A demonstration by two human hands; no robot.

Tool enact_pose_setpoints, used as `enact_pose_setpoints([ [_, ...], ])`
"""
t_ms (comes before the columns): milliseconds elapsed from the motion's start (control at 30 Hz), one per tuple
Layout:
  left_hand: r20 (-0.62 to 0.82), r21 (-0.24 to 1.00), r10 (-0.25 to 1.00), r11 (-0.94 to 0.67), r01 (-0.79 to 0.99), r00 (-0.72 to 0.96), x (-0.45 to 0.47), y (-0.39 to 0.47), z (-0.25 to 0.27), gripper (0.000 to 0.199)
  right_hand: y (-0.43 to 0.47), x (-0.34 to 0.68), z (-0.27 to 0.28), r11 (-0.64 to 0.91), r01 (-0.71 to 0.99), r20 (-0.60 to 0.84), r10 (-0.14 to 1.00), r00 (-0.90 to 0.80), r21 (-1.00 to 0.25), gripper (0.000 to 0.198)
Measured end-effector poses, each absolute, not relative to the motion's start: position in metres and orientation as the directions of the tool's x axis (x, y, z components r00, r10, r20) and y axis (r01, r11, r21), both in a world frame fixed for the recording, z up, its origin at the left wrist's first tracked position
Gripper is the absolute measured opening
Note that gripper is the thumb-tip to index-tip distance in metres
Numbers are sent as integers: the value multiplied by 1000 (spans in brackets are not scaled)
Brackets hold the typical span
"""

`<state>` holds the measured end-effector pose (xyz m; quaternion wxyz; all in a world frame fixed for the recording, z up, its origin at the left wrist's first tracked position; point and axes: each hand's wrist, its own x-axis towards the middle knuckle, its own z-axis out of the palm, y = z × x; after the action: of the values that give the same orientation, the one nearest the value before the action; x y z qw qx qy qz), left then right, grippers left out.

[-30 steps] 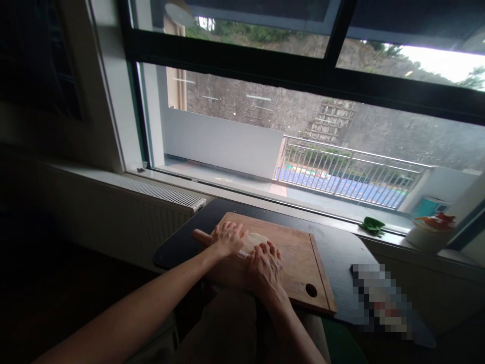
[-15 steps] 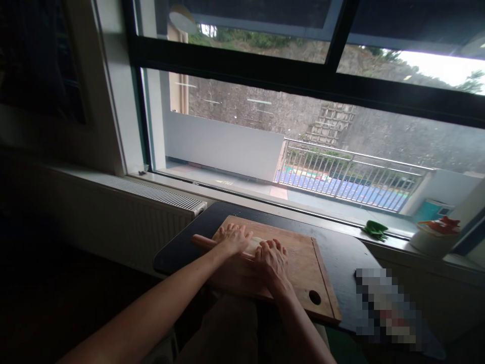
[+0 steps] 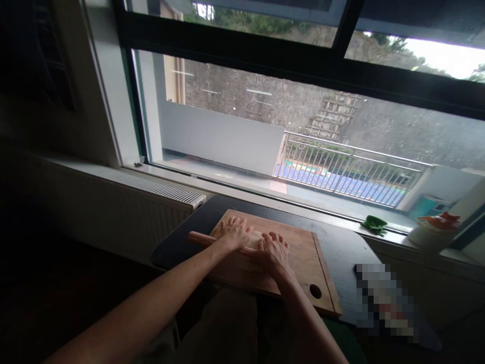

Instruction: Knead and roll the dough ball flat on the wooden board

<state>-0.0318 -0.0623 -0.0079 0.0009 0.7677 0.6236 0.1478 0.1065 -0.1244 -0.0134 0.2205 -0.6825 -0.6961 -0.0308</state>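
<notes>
A wooden rolling pin point(image 3: 200, 238) lies across a pale sheet of dough point(image 3: 256, 238) on a wooden cutting board point(image 3: 299, 253). My left hand point(image 3: 235, 234) rests palm down over the pin's middle, its fingers stretched forward past it and spread. Over the pin's right part lies my right hand point(image 3: 273, 249), palm down too, with fingers apart and reaching beyond the pin. Neither hand is wrapped round the pin. Both hands and forearms hide much of the dough and the pin's right end.
The board sits on a dark table point(image 3: 174, 242) against a window sill. A radiator point(image 3: 151, 207) stands left of the table. On the sill are a green object point(image 3: 374, 225) and a pale pot point(image 3: 428, 236) with something orange-red on top. A blurred-out item point(image 3: 390, 298) lies at the table's right edge.
The fingers of my right hand have straightened and spread. Both hands remain on the rolling pin, and the whole view has shifted slightly.
</notes>
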Motion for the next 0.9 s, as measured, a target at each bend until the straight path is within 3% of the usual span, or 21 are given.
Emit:
enact_pose_setpoints([
  [133,338,178,928,-226,958,156,-34,-73,-14,48,-137,103,-19,82,970,423,906,23,-229,29],
  [533,409,138,892,-268,954,191,-43,-101,-30,51,-175,95,-30,171,966,568,822,-32,-194,29],
  [900,372,168,914,-241,956,165,-27,-59,-11,47,-127,107,-17,69,959,423,904,56,-275,26],
])
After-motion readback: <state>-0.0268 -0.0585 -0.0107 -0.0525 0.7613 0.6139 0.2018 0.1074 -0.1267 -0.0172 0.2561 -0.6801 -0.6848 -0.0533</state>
